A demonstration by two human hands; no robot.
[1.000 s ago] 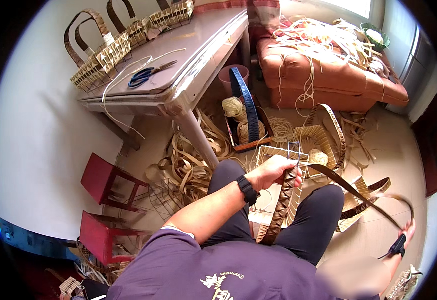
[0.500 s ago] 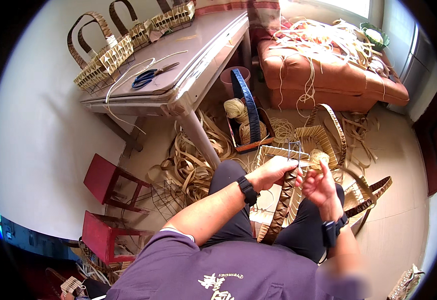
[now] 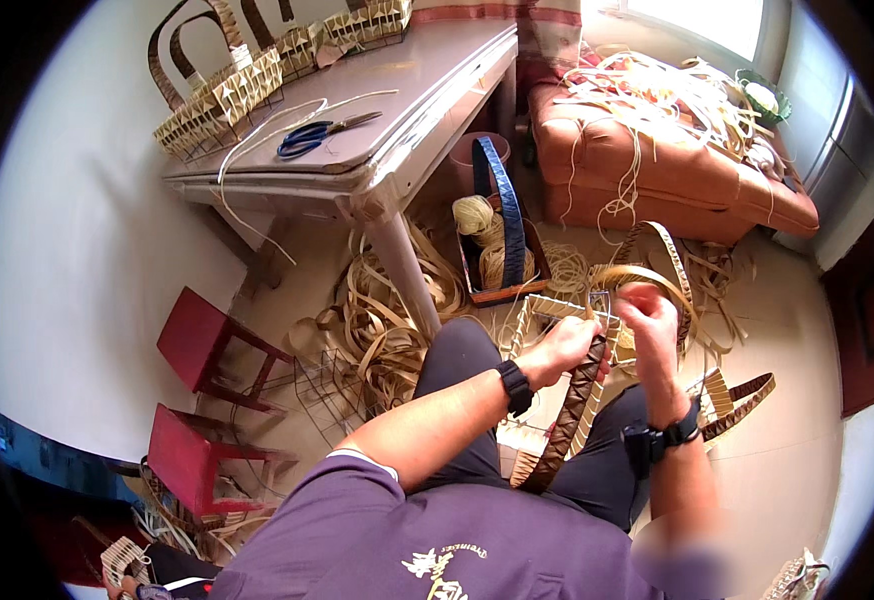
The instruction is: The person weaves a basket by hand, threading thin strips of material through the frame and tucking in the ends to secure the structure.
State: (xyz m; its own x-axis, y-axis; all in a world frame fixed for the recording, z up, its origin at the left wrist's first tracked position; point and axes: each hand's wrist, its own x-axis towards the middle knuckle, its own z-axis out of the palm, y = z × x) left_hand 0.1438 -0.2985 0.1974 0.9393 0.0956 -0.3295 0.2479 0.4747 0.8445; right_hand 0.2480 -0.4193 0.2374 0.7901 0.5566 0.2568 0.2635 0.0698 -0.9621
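My left hand (image 3: 567,343) is closed round the upper part of a basket handle (image 3: 565,425) wrapped in dark brown strip. The handle rises from a pale woven basket (image 3: 523,328) held between my knees, its wire frame showing at the far end. Just right of the handle top, my right hand (image 3: 649,318) is raised with its fingers pinched together. A tan flat strip (image 3: 652,272) arcs above and past this hand. The fingers of my right hand are partly blurred, but they appear to pinch the strip near the handle top.
Another basket with a brown handle (image 3: 742,405) stands on the floor at right. Ahead sits a blue-handled basket (image 3: 497,190) with balls of cord. Loose strips (image 3: 387,290) lie under the table (image 3: 397,120), which bears scissors (image 3: 312,138). Red stools (image 3: 197,340) stand left; strips cover an orange sofa (image 3: 597,150).
My right hand has moved up and away from my body, turning over. The strip now loops above it. My left hand stays on the handle; the view has shifted slightly.
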